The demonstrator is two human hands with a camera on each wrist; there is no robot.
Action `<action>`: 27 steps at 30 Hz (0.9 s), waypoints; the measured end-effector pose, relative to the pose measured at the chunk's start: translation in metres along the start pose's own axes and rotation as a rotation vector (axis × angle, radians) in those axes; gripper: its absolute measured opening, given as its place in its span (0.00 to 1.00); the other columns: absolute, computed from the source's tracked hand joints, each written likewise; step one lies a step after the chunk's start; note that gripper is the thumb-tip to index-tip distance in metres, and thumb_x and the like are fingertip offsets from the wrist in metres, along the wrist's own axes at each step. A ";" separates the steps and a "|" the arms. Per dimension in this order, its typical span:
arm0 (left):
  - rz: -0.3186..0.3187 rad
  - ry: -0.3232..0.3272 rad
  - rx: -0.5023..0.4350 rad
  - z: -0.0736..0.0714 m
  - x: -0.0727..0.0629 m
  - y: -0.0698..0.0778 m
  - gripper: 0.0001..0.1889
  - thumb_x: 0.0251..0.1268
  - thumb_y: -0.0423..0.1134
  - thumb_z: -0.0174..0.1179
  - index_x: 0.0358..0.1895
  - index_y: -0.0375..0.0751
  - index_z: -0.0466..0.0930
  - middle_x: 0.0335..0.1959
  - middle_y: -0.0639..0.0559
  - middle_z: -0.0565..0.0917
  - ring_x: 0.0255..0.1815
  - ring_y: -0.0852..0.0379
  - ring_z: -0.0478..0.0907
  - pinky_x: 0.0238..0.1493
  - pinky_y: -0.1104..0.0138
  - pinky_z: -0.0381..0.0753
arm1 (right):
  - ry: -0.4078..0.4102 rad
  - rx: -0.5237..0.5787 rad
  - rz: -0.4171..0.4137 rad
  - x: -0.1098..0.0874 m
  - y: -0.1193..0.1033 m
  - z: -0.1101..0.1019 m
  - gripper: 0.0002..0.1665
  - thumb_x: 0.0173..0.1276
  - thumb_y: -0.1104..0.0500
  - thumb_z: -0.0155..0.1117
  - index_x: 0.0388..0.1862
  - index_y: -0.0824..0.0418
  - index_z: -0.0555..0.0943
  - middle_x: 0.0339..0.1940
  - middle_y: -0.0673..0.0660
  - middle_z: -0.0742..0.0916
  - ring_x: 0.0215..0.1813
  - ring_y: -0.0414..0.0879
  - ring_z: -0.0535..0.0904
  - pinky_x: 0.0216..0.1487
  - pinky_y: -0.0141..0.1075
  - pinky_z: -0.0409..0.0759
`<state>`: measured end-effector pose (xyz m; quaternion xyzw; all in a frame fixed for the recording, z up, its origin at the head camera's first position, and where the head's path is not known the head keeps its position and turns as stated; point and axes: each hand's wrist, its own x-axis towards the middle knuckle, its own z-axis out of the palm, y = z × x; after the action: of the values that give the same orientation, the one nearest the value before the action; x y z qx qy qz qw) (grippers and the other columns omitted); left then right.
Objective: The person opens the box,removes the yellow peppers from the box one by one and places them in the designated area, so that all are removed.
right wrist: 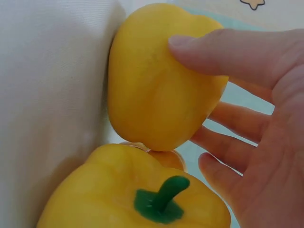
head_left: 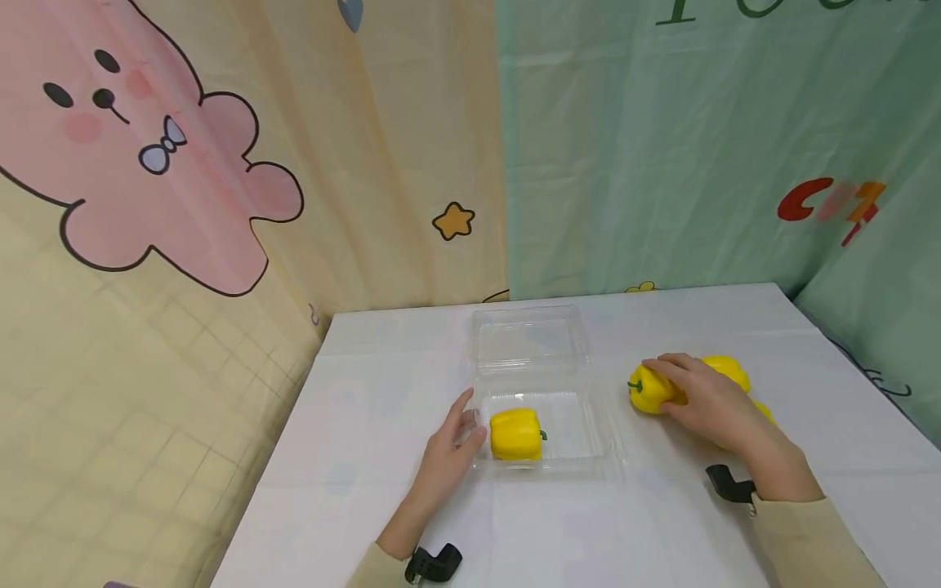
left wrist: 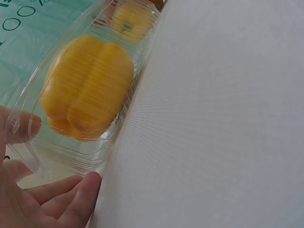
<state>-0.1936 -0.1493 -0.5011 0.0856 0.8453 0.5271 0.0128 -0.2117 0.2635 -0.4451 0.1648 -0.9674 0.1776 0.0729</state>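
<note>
A clear plastic clamshell box [head_left: 577, 420] lies open on the white table, its lid [head_left: 529, 339] folded back toward the wall. One yellow bell pepper [head_left: 516, 434] lies on its side in the box's left part, green stem to the right. At the box's left wall, my left hand [head_left: 444, 457] holds the edge between thumb [left wrist: 23, 126] and fingers [left wrist: 71, 199]. To the right of the box, my right hand [head_left: 716, 404] grips another yellow bell pepper [right wrist: 152, 85], thumb on one side and fingers round the other. In the head view its stem points left.
Beside and behind the right hand are more yellow bell peppers [head_left: 728, 371], partly hidden by it; one with a green stem [right wrist: 161, 199] shows close in the right wrist view. Printed curtains [head_left: 397, 147] hang behind the table [head_left: 367, 408]. Both wrists carry black mounts [head_left: 435, 563].
</note>
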 end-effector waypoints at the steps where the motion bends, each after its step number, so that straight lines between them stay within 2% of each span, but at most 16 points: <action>1: 0.001 0.001 0.000 0.000 0.001 0.000 0.32 0.76 0.48 0.56 0.79 0.62 0.57 0.68 0.43 0.75 0.69 0.43 0.72 0.62 0.45 0.75 | -0.004 0.003 0.002 0.000 0.000 -0.001 0.41 0.60 0.63 0.76 0.72 0.58 0.72 0.67 0.64 0.75 0.66 0.64 0.71 0.64 0.63 0.70; 5: 0.008 0.003 0.002 0.000 0.002 0.000 0.32 0.76 0.47 0.56 0.79 0.60 0.57 0.68 0.42 0.76 0.69 0.42 0.72 0.62 0.44 0.74 | -0.020 -0.004 0.003 0.000 -0.001 0.000 0.41 0.61 0.61 0.75 0.73 0.57 0.71 0.69 0.65 0.73 0.67 0.65 0.69 0.64 0.64 0.68; 11: 0.020 0.006 -0.001 0.000 0.002 -0.001 0.32 0.76 0.48 0.56 0.79 0.59 0.57 0.67 0.42 0.76 0.69 0.42 0.72 0.62 0.44 0.74 | 0.000 -0.017 -0.002 0.002 0.001 0.005 0.39 0.60 0.62 0.75 0.71 0.57 0.72 0.69 0.64 0.74 0.67 0.65 0.69 0.64 0.64 0.68; 19: 0.005 0.015 -0.004 0.001 0.002 -0.002 0.32 0.76 0.47 0.56 0.79 0.64 0.58 0.67 0.41 0.76 0.69 0.41 0.72 0.62 0.44 0.75 | 0.015 -0.005 -0.001 0.002 -0.001 0.003 0.36 0.59 0.65 0.77 0.67 0.58 0.75 0.65 0.62 0.77 0.65 0.63 0.72 0.65 0.62 0.69; 27: 0.016 0.001 -0.012 0.002 0.002 -0.003 0.32 0.76 0.47 0.56 0.79 0.60 0.57 0.68 0.40 0.75 0.69 0.41 0.72 0.63 0.43 0.74 | -0.025 0.006 -0.007 -0.001 -0.001 -0.001 0.36 0.61 0.65 0.75 0.68 0.58 0.75 0.66 0.66 0.77 0.65 0.67 0.70 0.64 0.65 0.67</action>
<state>-0.1960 -0.1485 -0.5047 0.0918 0.8416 0.5322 0.0085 -0.2099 0.2630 -0.4439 0.1707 -0.9671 0.1783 0.0612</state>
